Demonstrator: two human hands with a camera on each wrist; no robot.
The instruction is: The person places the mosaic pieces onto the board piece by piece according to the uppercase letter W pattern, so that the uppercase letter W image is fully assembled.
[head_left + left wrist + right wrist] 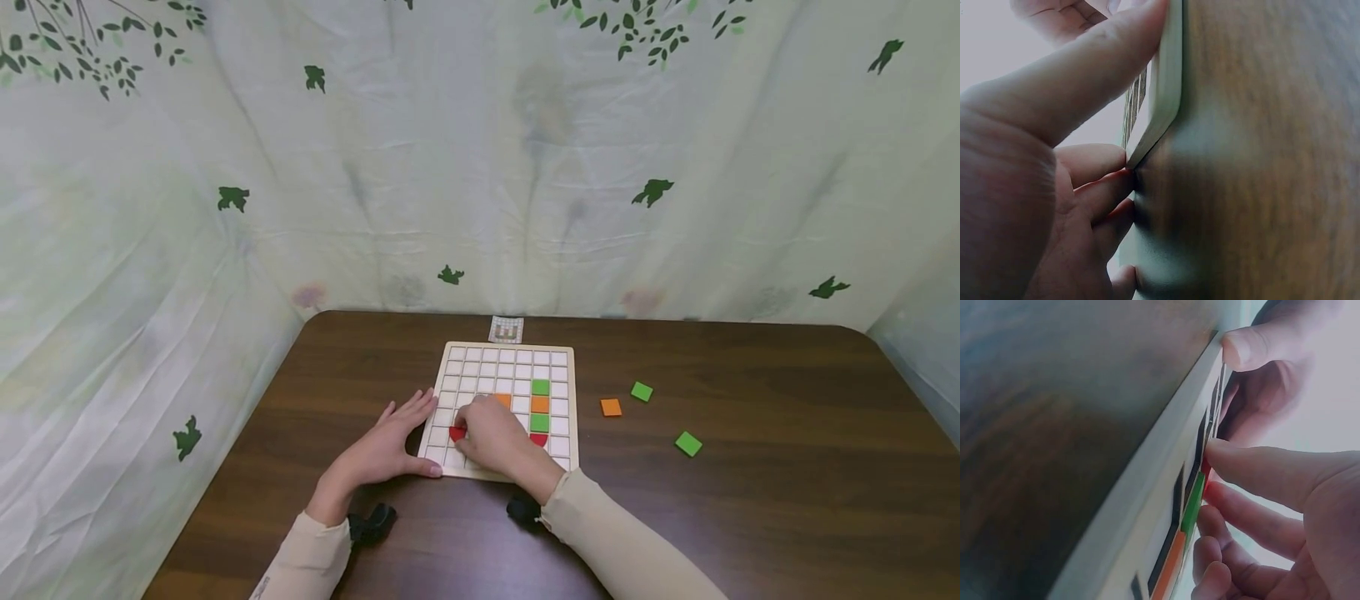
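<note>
A pale board (pixel 575 392) with a grid of white squares lies on the dark wooden table. My left hand (pixel 384 447) rests at its left edge, fingers extended, with the thumb on the near left corner. Over the board's lower part, my right hand (pixel 501 437) pinches a red piece (pixel 457 433) between thumb and index finger, at a square near the left side. In the right wrist view the same red piece (pixel 1205 467) shows between the fingertips, beside a green tile (pixel 1192 503). Part of the grid is hidden under the right hand.
On the board's right side, green (pixel 540 387) and orange tiles (pixel 539 404) stand in a column above a rounded red piece (pixel 538 438). Loose orange (pixel 611 407) and green tiles (pixel 688 443) lie to the right. A small patterned card (pixel 506 330) lies behind the board.
</note>
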